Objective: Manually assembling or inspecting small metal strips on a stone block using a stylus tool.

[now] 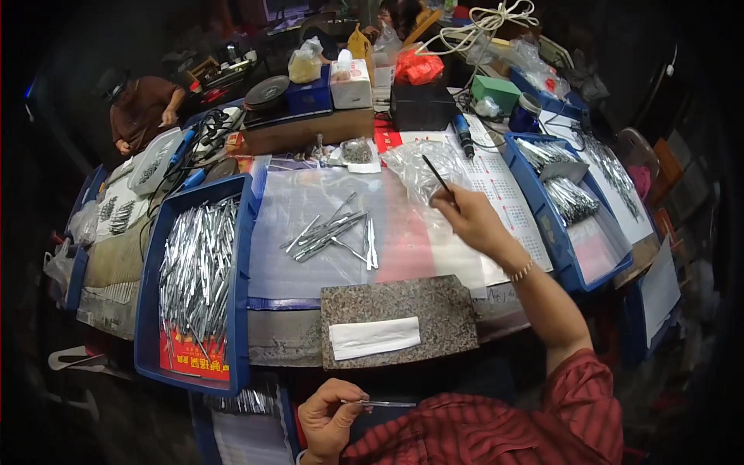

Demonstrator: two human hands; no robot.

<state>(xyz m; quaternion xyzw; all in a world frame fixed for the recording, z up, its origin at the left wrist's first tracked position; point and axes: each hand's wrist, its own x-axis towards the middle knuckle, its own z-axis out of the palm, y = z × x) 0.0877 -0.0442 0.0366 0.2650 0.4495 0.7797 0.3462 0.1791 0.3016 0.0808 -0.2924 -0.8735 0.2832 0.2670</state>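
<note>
Low at the front edge, my left hand (pixel 329 418) pinches a slim silver metal piece (pixel 391 404) between thumb and fingers, lying nearly level. My right hand (pixel 471 221) is stretched out over the table, closed round a thin black stick (pixel 435 173) that points up and to the left. Crumpled clear plastic (pixel 411 167) lies just behind and beside that hand. Between the hands is a speckled stone slab (pixel 453 306) with a folded white cloth or paper (pixel 373 338) on it. A loose pile of silver metal pieces (pixel 329 232) rests on the plastic-covered table.
At left, a blue tray (pixel 242 310) holds many silver metal pieces. Another blue tray (pixel 554 244) at right carries bundled ones. A blue-black power tool (pixel 463 136), boxes, a white cable (pixel 484 27) and bags crowd the back. Another person (pixel 143 116) sits at far left.
</note>
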